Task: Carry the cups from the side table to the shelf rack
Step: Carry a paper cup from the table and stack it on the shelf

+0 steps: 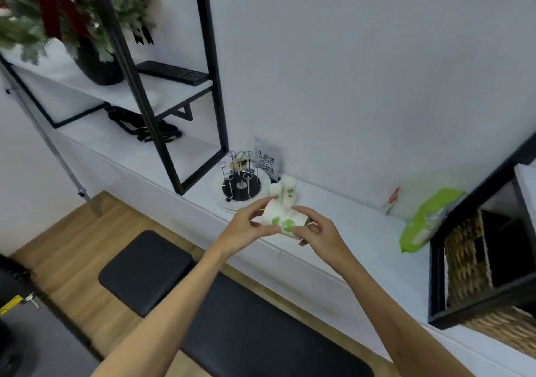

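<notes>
Two hands hold one paper cup [282, 220] above the white desk [348, 237]. It is white with green round marks and lies on its side. The left hand [246, 227] and right hand [317, 231] grasp it with curled fingers. More stacked cups [284, 191] stand just behind.
</notes>
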